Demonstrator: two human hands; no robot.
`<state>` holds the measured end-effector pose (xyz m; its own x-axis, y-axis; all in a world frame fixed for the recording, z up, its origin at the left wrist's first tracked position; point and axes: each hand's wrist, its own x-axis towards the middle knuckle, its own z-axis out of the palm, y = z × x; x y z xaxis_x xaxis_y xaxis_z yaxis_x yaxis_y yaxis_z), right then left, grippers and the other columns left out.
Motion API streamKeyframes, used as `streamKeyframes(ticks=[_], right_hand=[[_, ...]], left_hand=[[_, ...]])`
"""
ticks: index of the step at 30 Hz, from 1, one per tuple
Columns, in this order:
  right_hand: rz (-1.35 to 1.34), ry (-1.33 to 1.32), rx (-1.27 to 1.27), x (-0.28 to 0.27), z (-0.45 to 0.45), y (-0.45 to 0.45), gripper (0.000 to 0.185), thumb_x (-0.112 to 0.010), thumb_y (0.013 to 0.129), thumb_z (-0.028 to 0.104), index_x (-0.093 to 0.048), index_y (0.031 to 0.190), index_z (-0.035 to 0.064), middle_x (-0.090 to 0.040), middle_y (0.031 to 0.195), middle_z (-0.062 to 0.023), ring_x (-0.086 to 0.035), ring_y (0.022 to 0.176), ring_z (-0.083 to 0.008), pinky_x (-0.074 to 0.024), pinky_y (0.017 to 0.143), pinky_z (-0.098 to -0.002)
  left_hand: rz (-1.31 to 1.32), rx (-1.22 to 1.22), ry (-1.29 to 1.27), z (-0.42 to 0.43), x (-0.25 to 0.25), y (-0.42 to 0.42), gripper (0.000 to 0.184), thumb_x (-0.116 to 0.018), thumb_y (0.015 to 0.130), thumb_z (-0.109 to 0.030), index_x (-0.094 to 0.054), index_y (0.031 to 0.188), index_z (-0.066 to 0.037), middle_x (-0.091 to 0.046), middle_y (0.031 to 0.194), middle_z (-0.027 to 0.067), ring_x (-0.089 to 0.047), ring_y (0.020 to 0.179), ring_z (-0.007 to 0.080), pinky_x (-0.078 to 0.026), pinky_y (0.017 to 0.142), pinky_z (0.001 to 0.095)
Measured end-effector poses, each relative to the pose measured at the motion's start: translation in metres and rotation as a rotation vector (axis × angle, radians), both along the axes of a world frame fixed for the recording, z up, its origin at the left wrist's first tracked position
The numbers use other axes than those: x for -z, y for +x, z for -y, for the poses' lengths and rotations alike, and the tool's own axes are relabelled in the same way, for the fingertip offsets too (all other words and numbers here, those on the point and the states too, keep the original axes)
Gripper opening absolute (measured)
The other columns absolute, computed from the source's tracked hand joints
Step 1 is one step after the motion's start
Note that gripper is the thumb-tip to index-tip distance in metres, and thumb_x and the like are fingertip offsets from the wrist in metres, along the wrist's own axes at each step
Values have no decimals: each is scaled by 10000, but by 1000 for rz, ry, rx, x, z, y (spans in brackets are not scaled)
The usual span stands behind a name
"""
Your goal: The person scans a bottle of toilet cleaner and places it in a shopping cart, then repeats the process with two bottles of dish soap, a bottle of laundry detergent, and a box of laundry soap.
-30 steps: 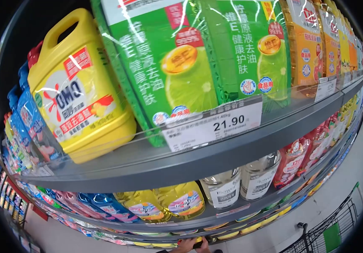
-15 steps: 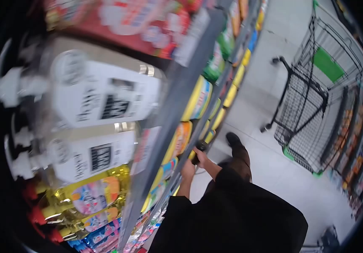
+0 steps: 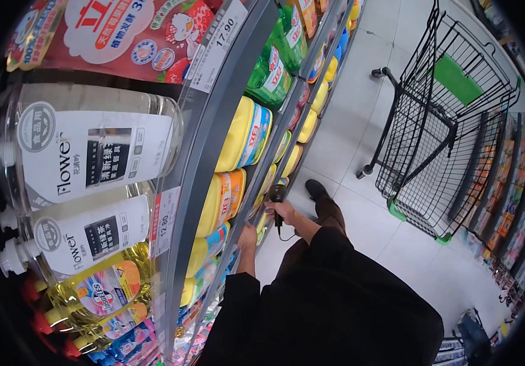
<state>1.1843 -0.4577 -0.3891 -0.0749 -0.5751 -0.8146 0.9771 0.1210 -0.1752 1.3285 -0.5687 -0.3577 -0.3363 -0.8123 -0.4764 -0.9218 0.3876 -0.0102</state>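
In my right hand (image 3: 285, 211) is a black handheld device (image 3: 278, 196) with a rounded head and a thin cord hanging from it; its exact kind is unclear. My fingers are wrapped round its handle, close to the shelf front. My left hand (image 3: 248, 236) is lower down, at the edge of a lower shelf beside the bottles. Its fingertips are hard to make out there, and I see nothing held in it. Nearest the hands on the shelves are yellow bottles (image 3: 230, 194) with orange and blue labels.
Clear pump bottles (image 3: 100, 146) with white labels fill the upper shelf at left, above yellow liquid bottles (image 3: 107, 293). A grey shelf edge (image 3: 213, 116) carries price tags. Green bottles (image 3: 269, 76) stand farther along. A black wire shopping cart (image 3: 424, 152) stands in the aisle at right.
My left hand has come away from the device and moved to the shelf edge. The device stays in my right hand. The view has shifted and become sharper.
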Motion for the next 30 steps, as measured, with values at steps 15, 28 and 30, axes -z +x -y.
streamKeyframes(ticks=[15, 28, 30], right_hand=[[-1228, 495, -562, 27, -158, -46, 528, -812, 613, 470, -703, 912, 49, -707, 859, -166, -679, 838, -343, -534, 781, -423], [-884, 979, -419, -14, -464, 97, 573, -814, 598, 483, -702, 930, 29, -695, 937, -209, -668, 926, -351, -534, 813, -427], [-746, 1054, -412, -11, -523, 119, 614, -830, 588, 474, -690, 961, 7, -696, 949, -206, -674, 933, -337, -540, 818, -401]], left_hand=[[-333, 149, 544, -118, 14, 104, 416, -614, 862, -317, -632, 1133, -2, -672, 1060, 217, -645, 1028, 344, -500, 909, 399], [-163, -85, 540, -216, 52, 247, 193, -613, 771, -174, -697, 737, -4, -666, 693, 92, -633, 675, 194, -494, 638, 333], [-124, -158, 626, -234, 48, 251, 295, -616, 790, -283, -730, 957, -68, -697, 1025, 186, -648, 1028, 352, -502, 912, 414]])
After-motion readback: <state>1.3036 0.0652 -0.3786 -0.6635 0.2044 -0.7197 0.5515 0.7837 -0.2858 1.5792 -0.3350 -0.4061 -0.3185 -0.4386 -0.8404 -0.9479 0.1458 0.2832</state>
